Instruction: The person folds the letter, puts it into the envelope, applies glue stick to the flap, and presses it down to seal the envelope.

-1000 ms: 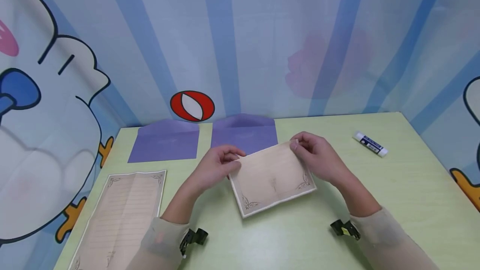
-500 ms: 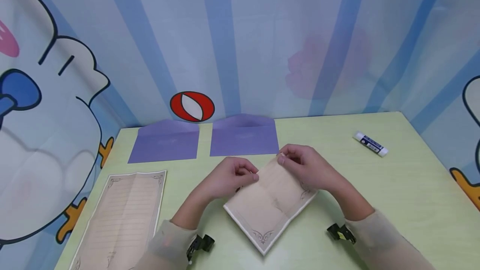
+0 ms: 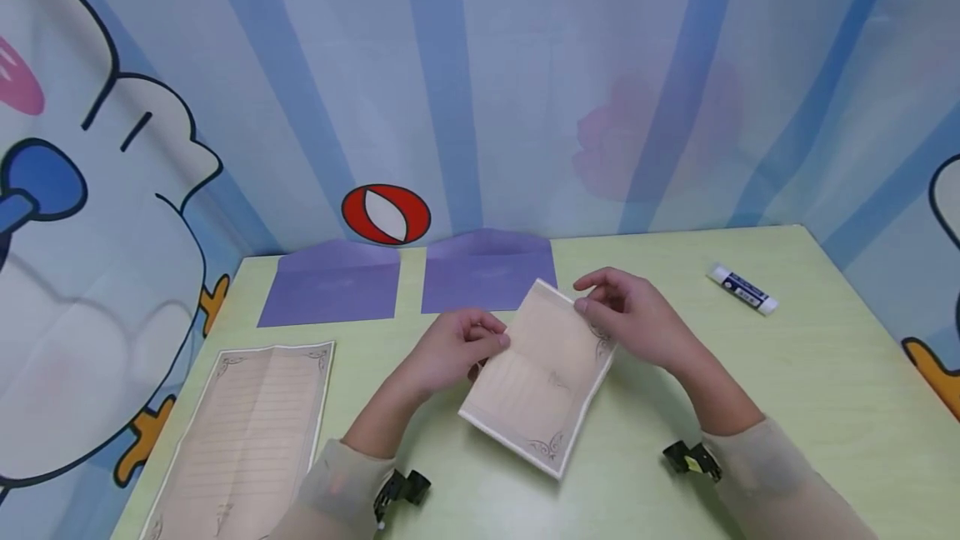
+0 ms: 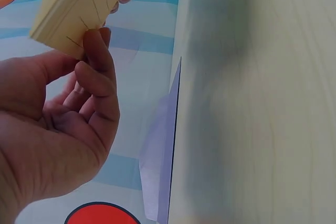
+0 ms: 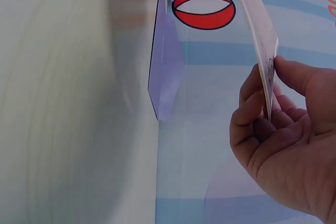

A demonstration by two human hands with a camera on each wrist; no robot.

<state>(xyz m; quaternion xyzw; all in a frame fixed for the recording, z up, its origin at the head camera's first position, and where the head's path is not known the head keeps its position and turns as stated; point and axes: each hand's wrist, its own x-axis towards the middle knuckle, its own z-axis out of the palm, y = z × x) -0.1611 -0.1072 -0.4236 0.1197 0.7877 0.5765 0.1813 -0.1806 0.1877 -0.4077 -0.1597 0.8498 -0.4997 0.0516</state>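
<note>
Since the earlier frame the folded sheet [image 3: 528,382] has swung steeper, its top corner now overlapping, in view, the purple envelope [image 3: 480,286] behind.
Left to right: the lined page [image 3: 240,432] lies flat at lower left; the left hand [image 3: 450,354], fingers bent and pointing right, pinches the folded sheet's left long edge; the sheet is held tilted at centre, its long axis running from lower left to upper right, most of it below the grips; the right hand [image 3: 637,319], equally near, angles in from lower right, pinching its upper-right short edge.
</note>
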